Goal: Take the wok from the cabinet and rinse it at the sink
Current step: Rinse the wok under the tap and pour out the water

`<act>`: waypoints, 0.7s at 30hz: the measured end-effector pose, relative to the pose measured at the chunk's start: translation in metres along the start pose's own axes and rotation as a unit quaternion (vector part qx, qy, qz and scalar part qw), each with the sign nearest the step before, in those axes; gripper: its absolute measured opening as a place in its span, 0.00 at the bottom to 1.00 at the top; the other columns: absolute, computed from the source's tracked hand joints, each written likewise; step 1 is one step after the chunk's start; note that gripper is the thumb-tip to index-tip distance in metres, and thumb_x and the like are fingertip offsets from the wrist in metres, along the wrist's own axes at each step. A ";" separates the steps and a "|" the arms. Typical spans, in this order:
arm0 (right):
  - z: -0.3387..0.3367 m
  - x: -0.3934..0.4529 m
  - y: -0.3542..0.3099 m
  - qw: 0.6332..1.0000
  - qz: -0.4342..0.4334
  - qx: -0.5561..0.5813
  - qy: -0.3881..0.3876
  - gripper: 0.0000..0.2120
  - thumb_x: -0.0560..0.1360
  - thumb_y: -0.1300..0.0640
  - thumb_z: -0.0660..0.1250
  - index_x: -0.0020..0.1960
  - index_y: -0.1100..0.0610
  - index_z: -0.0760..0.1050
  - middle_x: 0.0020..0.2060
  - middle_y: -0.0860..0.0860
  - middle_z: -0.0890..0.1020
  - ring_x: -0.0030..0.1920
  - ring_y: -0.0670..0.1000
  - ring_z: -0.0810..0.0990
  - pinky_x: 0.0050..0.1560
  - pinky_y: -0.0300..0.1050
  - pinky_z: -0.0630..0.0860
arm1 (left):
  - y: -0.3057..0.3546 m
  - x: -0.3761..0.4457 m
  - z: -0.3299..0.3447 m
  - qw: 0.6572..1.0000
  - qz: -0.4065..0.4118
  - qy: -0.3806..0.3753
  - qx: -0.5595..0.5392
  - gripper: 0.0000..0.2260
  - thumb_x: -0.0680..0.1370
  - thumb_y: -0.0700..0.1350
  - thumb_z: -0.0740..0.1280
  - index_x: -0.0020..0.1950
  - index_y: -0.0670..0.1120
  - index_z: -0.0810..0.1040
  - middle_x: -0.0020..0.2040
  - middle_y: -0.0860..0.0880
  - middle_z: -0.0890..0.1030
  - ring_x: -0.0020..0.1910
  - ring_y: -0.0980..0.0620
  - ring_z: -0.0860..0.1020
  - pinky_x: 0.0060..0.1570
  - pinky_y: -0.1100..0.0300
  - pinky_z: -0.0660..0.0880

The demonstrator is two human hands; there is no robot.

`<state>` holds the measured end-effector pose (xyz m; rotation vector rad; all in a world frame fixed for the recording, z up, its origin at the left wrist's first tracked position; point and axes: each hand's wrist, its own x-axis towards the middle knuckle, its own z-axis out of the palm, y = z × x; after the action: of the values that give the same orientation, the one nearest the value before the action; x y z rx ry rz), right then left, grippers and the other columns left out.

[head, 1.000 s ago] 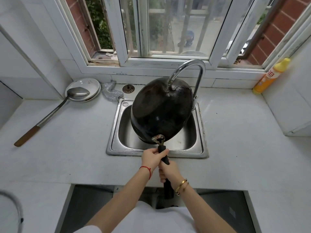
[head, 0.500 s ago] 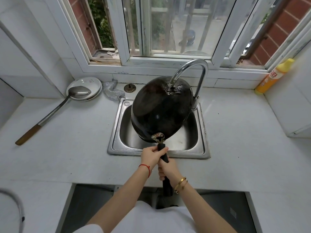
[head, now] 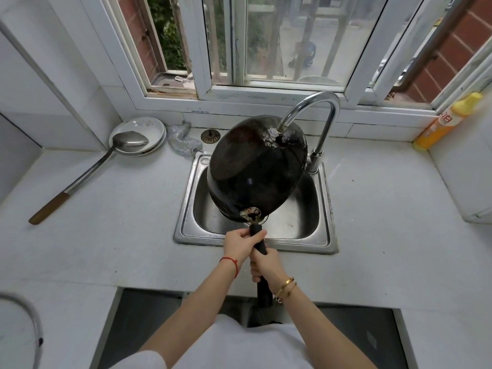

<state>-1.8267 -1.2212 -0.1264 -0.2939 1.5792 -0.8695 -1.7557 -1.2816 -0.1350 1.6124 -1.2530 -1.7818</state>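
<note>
A person is holding a black wok (head: 255, 169) over a stainless steel sink (head: 326, 209), bottom side turned up and tilted toward the camera, with both hands clenched around its long black handle (head: 259, 241). The left hand (head: 241, 245) is gripping the handle close to the metal bracket where it joins the wok; the right hand (head: 266, 265) is wrapping the handle just below it. The spout of a curved chrome faucet (head: 319, 105) is sitting directly above the wok's far edge, where the dark surface is glistening wet. The wok is covering most of the basin and blocking sight of the drain.

On the pale countertop (head: 106, 222) to the left, a long metal ladle (head: 93, 169) with a wooden grip is lying with its bowl resting in a stack of white plates (head: 149, 126). A crumpled silvery scouring pad (head: 183, 139) is lying just beside the plates, and a round sink strainer (head: 210, 135) is sitting near the sink's back left corner. A yellow-orange bottle (head: 444, 123) is standing at the far right against the wall, well apart from the sink, beneath a white-framed window (head: 205, 49).
</note>
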 end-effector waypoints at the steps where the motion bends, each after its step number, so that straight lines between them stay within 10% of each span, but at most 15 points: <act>1: 0.000 0.001 0.000 1.000 0.000 -0.002 0.000 0.15 0.79 0.55 0.63 0.34 0.56 0.66 0.23 0.50 0.66 0.20 0.47 0.63 0.23 0.36 0.64 | 0.000 0.001 0.000 1.000 0.000 0.001 0.002 0.16 0.68 0.52 0.77 0.50 0.43 0.85 0.44 0.46 0.86 0.49 0.48 0.84 0.57 0.50 0.79; 21: -0.018 0.018 0.002 1.000 0.002 -0.018 -0.003 0.16 0.79 0.55 0.63 0.33 0.56 0.66 0.21 0.49 0.65 0.20 0.47 0.63 0.22 0.37 0.63 | 0.002 0.012 0.015 1.000 -0.011 -0.014 0.004 0.18 0.71 0.47 0.75 0.58 0.41 0.82 0.51 0.46 0.85 0.54 0.52 0.81 0.53 0.61 0.75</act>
<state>-1.8473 -1.2246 -0.1416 -0.3198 1.5900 -0.8370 -1.7728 -1.2873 -0.1417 1.6166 -1.2598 -1.8203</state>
